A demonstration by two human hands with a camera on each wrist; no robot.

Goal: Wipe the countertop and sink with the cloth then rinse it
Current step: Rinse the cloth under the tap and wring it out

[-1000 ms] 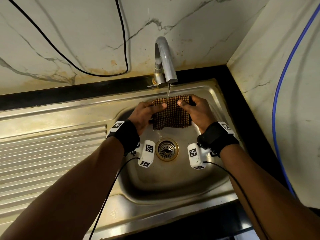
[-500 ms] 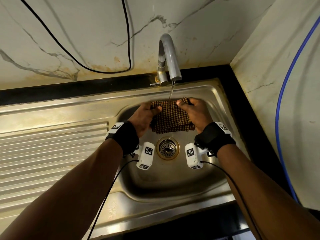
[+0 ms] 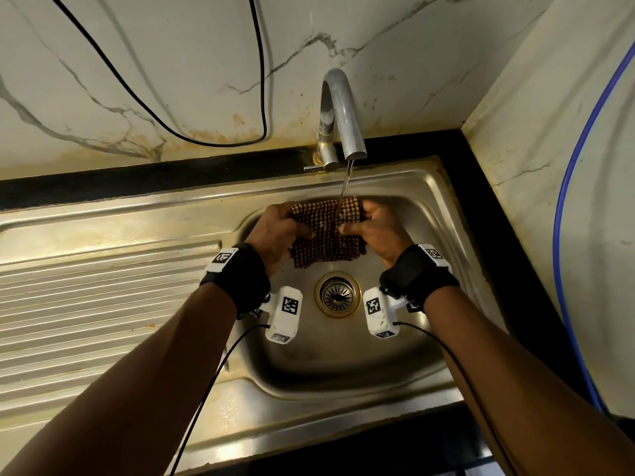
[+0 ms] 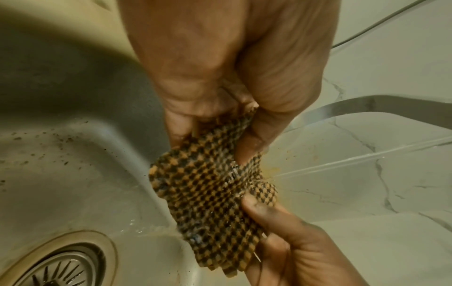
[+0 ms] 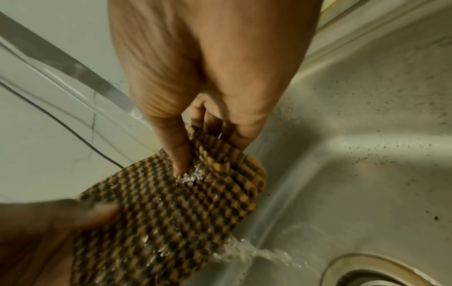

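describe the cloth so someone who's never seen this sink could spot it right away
Start at the steel sink and its curved tap. Under the running stream, above the round drain, the left hand and right hand pinch the cloth between them. It alone is woven, brown-and-orange checked.

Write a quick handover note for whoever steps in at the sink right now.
Left hand: grips the left edge of the brown-and-black checked woven cloth.
Right hand: grips its right edge.
Cloth is spread over the steel sink basin, under the running stream from the curved steel tap.
Done: rinsing is under way, water runs off towards the drain.
Left: finish rinsing, shut the tap.
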